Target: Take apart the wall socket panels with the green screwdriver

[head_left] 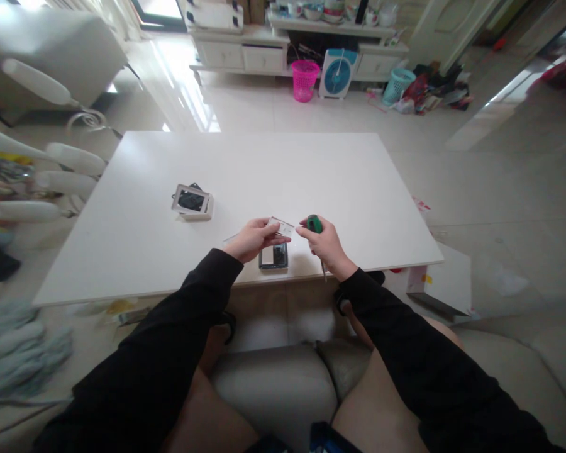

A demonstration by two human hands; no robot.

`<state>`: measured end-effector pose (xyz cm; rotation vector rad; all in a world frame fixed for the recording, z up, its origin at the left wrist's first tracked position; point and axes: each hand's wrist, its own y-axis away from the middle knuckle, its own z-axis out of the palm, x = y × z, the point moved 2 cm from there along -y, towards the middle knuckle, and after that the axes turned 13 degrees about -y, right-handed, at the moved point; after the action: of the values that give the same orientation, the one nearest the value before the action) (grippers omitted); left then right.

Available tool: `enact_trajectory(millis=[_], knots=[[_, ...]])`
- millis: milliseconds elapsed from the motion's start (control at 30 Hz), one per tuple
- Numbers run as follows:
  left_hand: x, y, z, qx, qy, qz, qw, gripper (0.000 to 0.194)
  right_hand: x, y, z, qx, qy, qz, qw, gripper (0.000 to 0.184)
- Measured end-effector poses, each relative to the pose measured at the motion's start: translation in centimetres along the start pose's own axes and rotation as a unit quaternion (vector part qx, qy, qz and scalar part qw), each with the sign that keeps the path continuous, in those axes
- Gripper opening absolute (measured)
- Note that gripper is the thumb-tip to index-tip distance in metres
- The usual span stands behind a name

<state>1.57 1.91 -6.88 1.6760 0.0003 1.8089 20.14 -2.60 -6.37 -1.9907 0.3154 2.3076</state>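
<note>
Panel (283,228), thin and pale, is above the counter (245,170) near its front edge, gripped between the thumb and fingers of the left hand (260,238). The right hand (323,239) is just beside it, curled around a screwdriver (314,223) whose green handle shows above the fist and whose narrow shaft comes out below, pointing down past the counter's near edge. The thumb and forefinger of this hand come close to the panel's end; whether they touch it, I cannot tell.

Under the left hand, a small black-edged case (273,258) lies on the counter, half pale and half dark inside, its far end partly hidden by the fingers. Farther left, well apart from both hands, a pale frame (190,199) with a dark middle rests tilted on a small box (199,215).

Black sleeves (155,333) cover both arms, and a grey sofa (268,384) shows between the person's legs. Across the tiled floor (259,113), a pink basket (304,82) stands beside a blue and white fan (338,74), in front of a white cabinet (222,56). A light blue basket (398,87) stands to the right of the fan.
</note>
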Motion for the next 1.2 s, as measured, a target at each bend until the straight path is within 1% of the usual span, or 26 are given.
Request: enact_trajectory(millis=[100, 200, 300, 367, 400, 433, 500, 533, 567, 600, 633, 667, 767, 833, 867, 933, 1033, 1100, 1200], knots=[[-0.3, 0.0, 0.4, -0.031, -0.030, 0.001, 0.999, 0.011, 0.1, 0.2, 0.4, -0.037, 0.057, -0.049, 0.996, 0.028], [-0.3, 0.1, 0.6, -0.042, -0.060, 0.000, 0.997, 0.012, 0.4, 0.2, 0.7, -0.040, 0.078, -0.043, 0.995, 0.024], [0.0, 0.3, 0.4, -0.030, -0.114, 0.007, 0.993, 0.014, 0.5, -0.5, 0.2, -0.022, 0.091, -0.019, 0.995, 0.023], [0.3, 0.4, -0.2, 0.007, -0.194, 0.022, 0.981, 0.014, 0.6, -1.4, -0.7, 0.000, 0.116, -0.025, 0.993, 0.020], [0.5, 0.4, -0.6, 0.034, -0.258, 0.039, 0.965, 0.015, 0.7, -1.8, -1.3, 0.014, 0.136, -0.033, 0.990, 0.019], [0.7, 0.5, -1.1, 0.061, -0.330, 0.061, 0.940, 0.016, 0.9, -2.3, -1.9, 0.030, 0.156, -0.036, 0.987, 0.018], [0.9, 0.6, -2.0, 0.097, -0.466, 0.104, 0.873, 0.015, 1.7, -3.0, -3.2, 0.058, 0.184, -0.016, 0.981, 0.017], [0.9, 0.6, -2.3, 0.101, -0.513, 0.117, 0.844, 0.014, 2.2, -3.1, -3.7, 0.064, 0.186, 0.004, 0.980, 0.018], [0.8, 0.7, -2.6, 0.100, -0.539, 0.124, 0.827, 0.013, 2.7, -3.1, -4.0, 0.064, 0.177, 0.025, 0.982, 0.019], [0.6, 0.7, -2.8, 0.099, -0.546, 0.128, 0.822, 0.012, 3.1, -3.0, -4.1, 0.061, 0.160, 0.043, 0.984, 0.020], [0.5, 0.7, -2.9, 0.101, -0.541, 0.132, 0.825, 0.013, 3.3, -2.8, -4.1, 0.055, 0.135, 0.056, 0.988, 0.021], [0.4, 0.7, -2.8, 0.107, -0.524, 0.136, 0.834, 0.015, 3.4, -2.6, -3.9, 0.047, 0.108, 0.063, 0.991, 0.023], [0.3, 0.7, -2.3, 0.120, -0.435, 0.133, 0.883, 0.030, 2.8, -1.6, -2.6, 0.009, 0.039, 0.063, 0.997, 0.028], [0.3, 0.7, -1.6, 0.102, -0.373, 0.116, 0.915, 0.041, 2.0, -1.0, -1.4, -0.024, 0.009, 0.073, 0.997, 0.031], [0.4, 0.7, -1.3, 0.089, -0.352, 0.109, 0.925, 0.042, 1.6, -0.8, -0.9, -0.040, -0.005, 0.084, 0.996, 0.031], [0.7, 0.8, -0.7, 0.066, -0.323, 0.103, 0.938, 0.035, 1.0, -0.3, 0.0, -0.067, -0.030, 0.109, 0.991, 0.033], [1.1, 1.0, -0.1, 0.052, -0.284, 0.104, 0.952, 0.015, 0.7, 0.0, 0.7, -0.088, -0.048, 0.121, 0.988, 0.030], [1.1, 1.1, 0.1, 0.049, -0.260, 0.106, 0.959, 0.010, 0.9, 0.0, 0.8, -0.076, -0.045, 0.109, 0.990, 0.028], [0.9, 0.9, 0.1, 0.043, -0.252, 0.110, 0.960, 0.011, 1.4, -0.2, 0.6, -0.047, -0.037, 0.087, 0.994, 0.027]])
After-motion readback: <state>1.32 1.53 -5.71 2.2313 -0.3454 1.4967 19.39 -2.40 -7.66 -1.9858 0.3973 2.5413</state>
